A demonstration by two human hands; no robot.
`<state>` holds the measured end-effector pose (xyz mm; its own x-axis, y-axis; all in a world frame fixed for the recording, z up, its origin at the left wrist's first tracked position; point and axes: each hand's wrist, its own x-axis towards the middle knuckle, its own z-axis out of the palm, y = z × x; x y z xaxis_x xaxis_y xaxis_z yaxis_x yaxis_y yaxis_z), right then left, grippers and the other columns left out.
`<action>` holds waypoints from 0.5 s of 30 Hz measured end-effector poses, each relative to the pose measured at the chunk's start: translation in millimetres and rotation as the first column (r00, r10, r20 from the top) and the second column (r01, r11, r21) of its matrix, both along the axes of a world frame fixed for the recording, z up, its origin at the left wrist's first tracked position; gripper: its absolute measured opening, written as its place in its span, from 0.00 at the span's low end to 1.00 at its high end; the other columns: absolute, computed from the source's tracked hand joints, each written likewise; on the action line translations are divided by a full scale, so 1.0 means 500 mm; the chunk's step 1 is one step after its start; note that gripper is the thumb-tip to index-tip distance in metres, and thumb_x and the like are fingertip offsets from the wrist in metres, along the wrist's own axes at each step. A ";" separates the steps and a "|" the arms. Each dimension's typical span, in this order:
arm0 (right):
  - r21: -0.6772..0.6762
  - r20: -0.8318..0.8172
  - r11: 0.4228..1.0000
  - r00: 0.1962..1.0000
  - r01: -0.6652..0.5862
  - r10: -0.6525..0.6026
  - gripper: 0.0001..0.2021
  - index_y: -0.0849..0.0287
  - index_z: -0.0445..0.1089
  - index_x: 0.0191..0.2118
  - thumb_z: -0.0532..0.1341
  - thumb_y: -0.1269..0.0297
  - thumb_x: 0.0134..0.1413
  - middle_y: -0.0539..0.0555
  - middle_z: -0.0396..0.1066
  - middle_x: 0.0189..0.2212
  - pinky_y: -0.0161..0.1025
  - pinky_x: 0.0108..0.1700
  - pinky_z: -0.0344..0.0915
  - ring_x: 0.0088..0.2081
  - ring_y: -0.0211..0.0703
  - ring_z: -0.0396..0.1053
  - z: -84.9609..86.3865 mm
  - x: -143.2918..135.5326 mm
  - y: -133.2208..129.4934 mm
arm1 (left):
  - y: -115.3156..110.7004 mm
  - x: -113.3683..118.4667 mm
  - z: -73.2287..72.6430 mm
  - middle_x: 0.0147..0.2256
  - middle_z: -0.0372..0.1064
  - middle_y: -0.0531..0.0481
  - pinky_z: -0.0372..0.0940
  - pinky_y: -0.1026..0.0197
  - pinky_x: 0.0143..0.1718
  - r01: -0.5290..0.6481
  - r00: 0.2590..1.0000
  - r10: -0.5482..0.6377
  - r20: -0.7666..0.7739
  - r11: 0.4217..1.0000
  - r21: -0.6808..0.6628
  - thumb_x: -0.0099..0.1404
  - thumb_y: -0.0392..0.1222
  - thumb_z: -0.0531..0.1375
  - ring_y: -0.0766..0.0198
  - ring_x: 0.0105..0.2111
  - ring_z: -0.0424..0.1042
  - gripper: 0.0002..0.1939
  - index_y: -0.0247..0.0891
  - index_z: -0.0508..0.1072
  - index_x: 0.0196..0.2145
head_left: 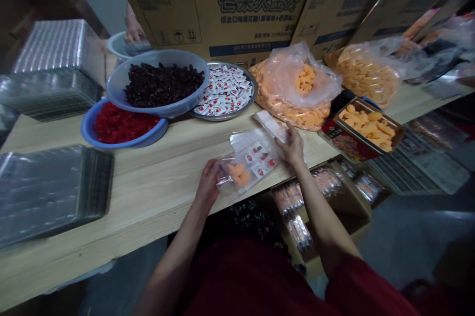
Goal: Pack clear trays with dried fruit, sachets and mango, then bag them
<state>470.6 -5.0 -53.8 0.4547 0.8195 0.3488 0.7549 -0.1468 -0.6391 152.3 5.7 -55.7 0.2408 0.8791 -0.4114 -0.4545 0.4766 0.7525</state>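
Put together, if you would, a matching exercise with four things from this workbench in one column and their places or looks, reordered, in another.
Things:
1. Clear plastic pack
2. Pile of red pieces
3. Pile of white packets
4. Rectangular container

Places or looks:
A. On a round metal tray
B. Dark red side, orange pieces inside
C. Held by the left hand
D. In a blue bowl

Pairs: 1-C, 2-D, 3-A, 4-B

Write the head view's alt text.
A left hand holds a clear package of orange pieces and packets at a table, the right hand beside it. Beyond sit a pale bowl of dark pieces, a blue bowl of red pieces and a packet-filled dish.
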 end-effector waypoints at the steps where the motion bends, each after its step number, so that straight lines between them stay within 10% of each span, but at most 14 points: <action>1: -0.028 0.013 1.000 1.000 0.005 -0.005 0.33 0.62 0.63 0.66 0.65 0.56 0.57 0.68 0.70 0.57 0.60 0.60 0.65 0.57 0.60 0.69 0.009 0.004 0.004 | 0.000 -0.003 0.003 0.33 0.77 0.53 0.66 0.65 0.30 -0.005 1.000 0.005 -0.005 1.000 -0.006 0.49 0.51 0.76 0.65 0.30 0.74 0.24 0.39 0.69 0.35; 5: -0.105 0.137 0.973 0.966 -0.205 0.218 0.34 0.54 0.62 0.68 0.67 0.51 0.58 0.66 0.56 0.69 0.73 0.68 0.47 0.71 0.67 0.50 0.060 -0.051 -0.035 | -0.004 -0.010 0.021 0.33 0.76 0.53 0.66 0.64 0.30 -0.053 0.999 0.052 -0.012 0.998 -0.029 0.48 0.49 0.75 0.65 0.31 0.74 0.22 0.39 0.70 0.34; 9: -0.194 0.140 0.762 0.751 -0.618 0.645 0.52 0.45 0.45 0.75 0.72 0.46 0.50 0.60 0.39 0.76 0.77 0.69 0.35 0.76 0.67 0.31 0.074 -0.203 -0.137 | -0.014 -0.001 0.048 0.28 0.70 0.56 0.66 0.66 0.30 -0.150 0.985 0.154 -0.076 0.987 0.049 0.49 0.48 0.73 0.68 0.28 0.69 0.19 0.38 0.70 0.30; 15: 0.108 0.145 0.765 0.771 -0.635 0.620 0.30 0.43 0.51 0.73 0.53 0.69 0.70 0.56 0.60 0.69 0.63 0.72 0.51 0.71 0.51 0.55 0.056 -0.309 -0.189 | -0.034 -0.011 0.122 0.29 0.67 0.52 0.69 0.62 0.36 -0.034 0.999 0.033 0.006 0.993 0.114 0.57 0.46 0.70 0.64 0.32 0.70 0.14 0.38 0.69 0.27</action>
